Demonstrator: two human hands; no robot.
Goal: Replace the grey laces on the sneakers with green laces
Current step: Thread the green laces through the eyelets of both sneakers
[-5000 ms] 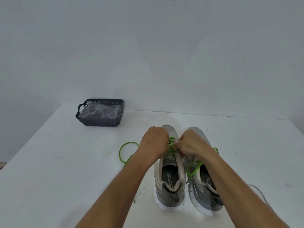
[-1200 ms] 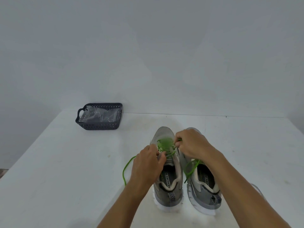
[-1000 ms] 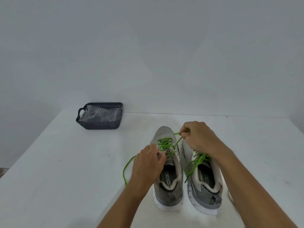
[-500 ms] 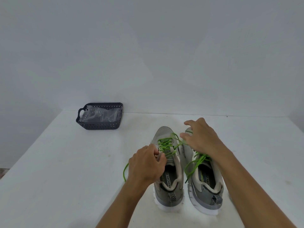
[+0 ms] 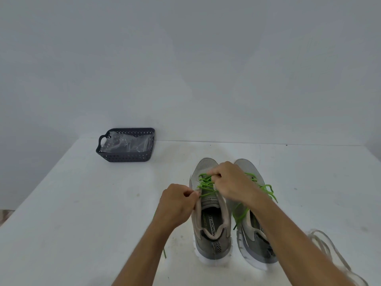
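The green lace (image 5: pixel 204 183) of the left sneaker (image 5: pixel 210 213) is pinched by both hands. The fingers of the right hand (image 5: pixel 231 182) are curled around the lace over the crossings on the tongue, and the thumb and fingers of the left hand (image 5: pixel 177 203) are closed on the lace at the left edge of the eyelet row, just beside the collar. The two grips are near to each other, with only the laced crossings between them. A short piece of green lace (image 5: pixel 164 252) is seen below the left forearm, on the white table (image 5: pixel 72 223). To the right of the right-hand grip, touching the left sneaker, the right sneaker (image 5: pixel 253 223) is placed; it is already laced with a second green lace (image 5: pixel 266 187), of which loose ends hang under the right wrist. The removed grey laces (image 5: pixel 329 250) are lying well to the right of the right forearm. Far to the left beyond the grips, a dark basket (image 5: pixel 125 157) with a clear plastic bag (image 5: pixel 127 142) inside is standing.
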